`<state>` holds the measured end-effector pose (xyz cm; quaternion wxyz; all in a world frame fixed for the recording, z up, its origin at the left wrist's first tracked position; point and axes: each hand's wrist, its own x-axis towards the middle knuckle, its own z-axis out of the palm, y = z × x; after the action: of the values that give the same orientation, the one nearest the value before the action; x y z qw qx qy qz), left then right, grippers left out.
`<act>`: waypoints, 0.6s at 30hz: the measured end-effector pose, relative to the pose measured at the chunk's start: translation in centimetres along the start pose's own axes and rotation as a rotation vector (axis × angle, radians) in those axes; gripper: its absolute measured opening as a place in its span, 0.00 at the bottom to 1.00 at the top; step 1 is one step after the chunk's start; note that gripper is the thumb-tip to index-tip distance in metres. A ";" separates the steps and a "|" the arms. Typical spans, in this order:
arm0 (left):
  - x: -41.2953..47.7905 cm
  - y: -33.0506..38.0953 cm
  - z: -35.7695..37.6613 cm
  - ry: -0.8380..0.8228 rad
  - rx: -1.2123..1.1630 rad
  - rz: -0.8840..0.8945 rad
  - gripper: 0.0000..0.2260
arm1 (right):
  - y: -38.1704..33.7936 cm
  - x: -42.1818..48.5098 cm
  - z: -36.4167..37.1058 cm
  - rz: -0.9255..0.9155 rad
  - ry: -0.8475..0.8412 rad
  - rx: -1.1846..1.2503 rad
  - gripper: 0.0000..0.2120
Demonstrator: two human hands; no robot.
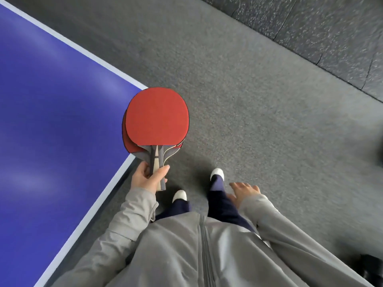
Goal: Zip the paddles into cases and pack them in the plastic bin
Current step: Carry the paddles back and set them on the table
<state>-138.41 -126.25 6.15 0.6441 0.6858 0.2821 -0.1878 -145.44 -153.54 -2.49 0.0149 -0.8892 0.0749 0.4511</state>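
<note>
Grey jacket (186, 255) fills the bottom of the head view, its zip running up the middle and both sleeves reaching forward. From the left sleeve comes the left hand (145, 179), its fingers and thumb curled round the handles of two paddles (157, 119) held together as a stack. Both paddles show red rubber upward. The upper one lies almost square over the lower, which peeks out along the left and bottom edges. The blades point away from the person and overlap the corner of the blue table (51, 121) as seen from above; whether they touch it cannot be told. The table has a pale edge line and takes up the left side of the view.

The right hand (244, 190) hangs beside the right thigh, fingers straight and slightly spread, holding nothing, well apart from the paddles. Beneath the hands are navy trousers (219, 204) and two white shoes (179, 195), the right foot ahead of the left, on a rough grey floor (248, 100) just beside the table corner. Along the upper right runs a darker speckled mat (310, 27) with seams between its pieces. A dark object (371, 268) sits at the lower right edge, too cut off to identify.
</note>
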 end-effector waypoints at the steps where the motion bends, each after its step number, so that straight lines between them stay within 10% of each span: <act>1: 0.7 0.5 0.5 0.024 -0.017 -0.006 0.07 | 0.5 1.1 -1.3 -0.022 0.013 -0.019 0.21; 18: 15.1 15.1 17.9 0.426 -0.395 -0.083 0.03 | 12.5 25.1 -30.1 -0.237 0.009 -0.247 0.24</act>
<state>-115.35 -141.97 6.74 0.6830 0.5590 0.4701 -0.0074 -108.56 -171.69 -4.35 -0.0417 -0.8890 -0.0864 0.4478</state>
